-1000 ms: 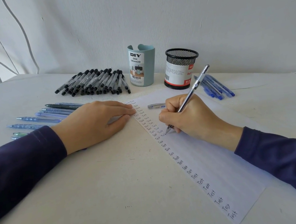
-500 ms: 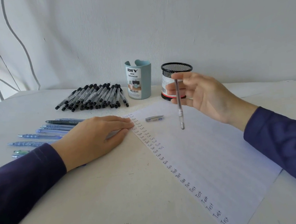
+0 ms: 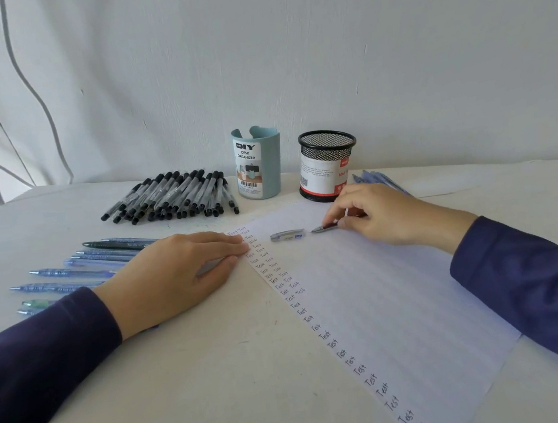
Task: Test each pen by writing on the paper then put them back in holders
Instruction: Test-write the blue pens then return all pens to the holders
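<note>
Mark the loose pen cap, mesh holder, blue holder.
Clear loose pen cap (image 3: pixel 287 235): head view, its middle.
Black mesh holder (image 3: pixel 327 147): head view, mesh wall.
Pale blue plastic holder (image 3: pixel 273 170): head view, side wall.

Bare worktop (image 3: pixel 203 391) is left along the near edge, and the lower paper (image 3: pixel 400 302) carries only writing. The left side is taken up by a row of blue pens (image 3: pixel 80 270) and, behind it, a pile of black-capped pens (image 3: pixel 172 196). The rear is closed off by the teal holder (image 3: pixel 259 165) and the mesh holder (image 3: pixel 328 168), with a narrow gap between them. A loose cap (image 3: pixel 287 235) lies just beyond the tip of the pen (image 3: pixel 324 228) held in the right grip (image 3: pixel 384 215).
</note>
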`<move>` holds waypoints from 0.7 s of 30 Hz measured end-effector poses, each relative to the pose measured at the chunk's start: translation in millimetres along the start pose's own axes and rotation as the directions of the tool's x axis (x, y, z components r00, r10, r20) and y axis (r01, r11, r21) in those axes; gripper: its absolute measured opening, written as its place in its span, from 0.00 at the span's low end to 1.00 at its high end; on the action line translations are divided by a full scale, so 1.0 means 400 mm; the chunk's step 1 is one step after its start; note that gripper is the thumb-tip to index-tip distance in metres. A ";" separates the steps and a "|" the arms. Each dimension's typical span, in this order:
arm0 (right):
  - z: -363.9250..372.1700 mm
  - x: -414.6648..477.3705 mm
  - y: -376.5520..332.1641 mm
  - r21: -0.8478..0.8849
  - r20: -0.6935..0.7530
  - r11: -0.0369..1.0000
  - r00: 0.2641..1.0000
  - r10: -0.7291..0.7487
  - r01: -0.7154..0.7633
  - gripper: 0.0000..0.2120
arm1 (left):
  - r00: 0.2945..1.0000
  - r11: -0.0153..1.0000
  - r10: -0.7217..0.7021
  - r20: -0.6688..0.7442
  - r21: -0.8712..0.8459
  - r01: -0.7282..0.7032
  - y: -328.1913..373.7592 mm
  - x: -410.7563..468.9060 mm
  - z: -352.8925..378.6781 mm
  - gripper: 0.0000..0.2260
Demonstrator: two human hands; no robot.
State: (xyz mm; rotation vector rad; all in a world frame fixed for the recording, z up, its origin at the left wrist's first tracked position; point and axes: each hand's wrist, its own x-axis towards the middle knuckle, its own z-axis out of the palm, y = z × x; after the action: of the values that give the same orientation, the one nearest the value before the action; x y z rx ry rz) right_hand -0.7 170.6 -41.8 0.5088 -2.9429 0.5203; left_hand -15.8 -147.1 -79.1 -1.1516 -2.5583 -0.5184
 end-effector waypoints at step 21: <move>0.057 0.002 -0.034 0.047 -0.145 0.993 0.985 -0.098 0.106 0.13 | 1.000 1.000 -0.001 -0.016 0.002 0.001 0.002 0.000 0.001 0.21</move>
State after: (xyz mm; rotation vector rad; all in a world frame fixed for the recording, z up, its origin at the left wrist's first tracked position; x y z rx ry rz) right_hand 2.1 150.4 -58.6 0.5984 -2.7575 0.6004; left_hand -15.2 -146.2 -79.2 -1.1410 -2.5455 -0.5231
